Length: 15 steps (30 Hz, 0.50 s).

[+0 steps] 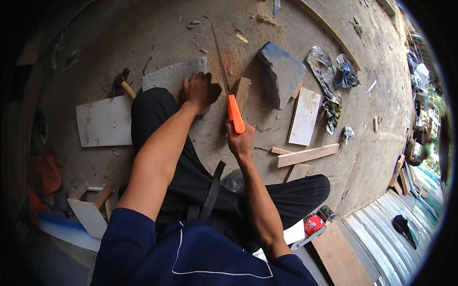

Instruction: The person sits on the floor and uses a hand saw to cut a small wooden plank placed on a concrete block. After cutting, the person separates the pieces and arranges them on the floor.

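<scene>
One orange-handled handsaw (235, 110), its blade (220, 56) just left of a wood block (243, 91), above a floor (367, 105).
Right hand (241, 139) closed around the handle (237, 120), blade pointing far; left hand (198, 91) left of the blade, grip impossible to tell.

Saw handle (236, 114) bright orange; wood block (242, 90) brown.

A dusty, grey-brown concrete floor (381, 152) spread widely, edged at lower right by ribbed, silvery metal sheeting (377, 233). Bright daylight showed at the far right.
</scene>
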Each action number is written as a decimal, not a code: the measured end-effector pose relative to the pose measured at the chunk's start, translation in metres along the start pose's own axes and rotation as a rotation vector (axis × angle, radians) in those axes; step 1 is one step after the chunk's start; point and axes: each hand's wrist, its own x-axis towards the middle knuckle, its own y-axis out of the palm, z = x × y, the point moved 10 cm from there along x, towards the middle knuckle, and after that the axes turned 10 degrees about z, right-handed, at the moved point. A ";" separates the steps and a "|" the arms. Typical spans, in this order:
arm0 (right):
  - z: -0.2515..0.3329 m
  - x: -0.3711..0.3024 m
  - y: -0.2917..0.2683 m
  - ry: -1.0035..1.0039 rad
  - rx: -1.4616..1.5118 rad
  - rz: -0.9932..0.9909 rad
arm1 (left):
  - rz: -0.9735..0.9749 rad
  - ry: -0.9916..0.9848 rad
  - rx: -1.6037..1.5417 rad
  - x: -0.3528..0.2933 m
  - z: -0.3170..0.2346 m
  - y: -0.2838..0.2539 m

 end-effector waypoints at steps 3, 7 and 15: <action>-0.002 0.002 0.001 0.016 -0.010 -0.003 | -0.039 -0.011 -0.040 0.003 0.000 -0.003; 0.000 0.005 0.005 0.042 -0.007 0.008 | 0.065 -0.085 -0.033 0.006 0.012 0.011; 0.007 0.000 0.006 0.026 0.006 0.015 | 0.133 -0.159 -0.087 0.011 0.013 0.007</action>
